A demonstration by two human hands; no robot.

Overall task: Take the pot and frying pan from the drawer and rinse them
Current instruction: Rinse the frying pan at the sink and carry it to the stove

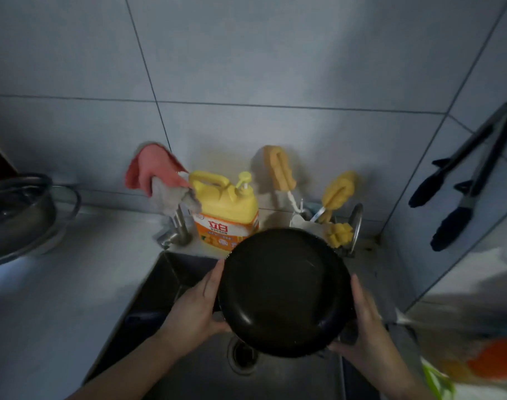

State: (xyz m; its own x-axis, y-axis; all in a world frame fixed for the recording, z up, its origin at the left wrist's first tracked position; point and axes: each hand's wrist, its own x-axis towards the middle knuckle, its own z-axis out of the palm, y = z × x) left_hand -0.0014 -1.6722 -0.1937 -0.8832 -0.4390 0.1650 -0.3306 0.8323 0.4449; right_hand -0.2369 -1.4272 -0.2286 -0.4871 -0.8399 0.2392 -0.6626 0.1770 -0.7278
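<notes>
Both hands hold the frying pan (284, 293) by its rim over the sink (165, 287): the left hand (197, 307) is curled round the pan's left edge, and the right hand (362, 319) clasps its right edge, fingers wrapped underneath. So the grip is closed on the pan from two sides, with the pan tilted so its dark inside faces the camera. Droplets seem to glisten on that surface, which suggests rinsing is under way or nearly finished, though no running water shows. Directly below the pan lies the sink drain (242, 353).

Behind the pan, at the back edge of the sink, stands a yellow soap bottle (226, 209), with the tap (177, 226) just to its left, a pink-and-grey cloth (160, 180) draped over it. Yellow sponge brushes (337, 194) stand in a holder behind the pan to its right, and dark tongs (460, 180) hang on the wall farther right.

Far to the pan's left, the pot (18, 215) sits on the table, out of the drawer. Whether it has been rinsed I cannot tell; it looks shiny. By my judgement, the pan is the step in hand.
</notes>
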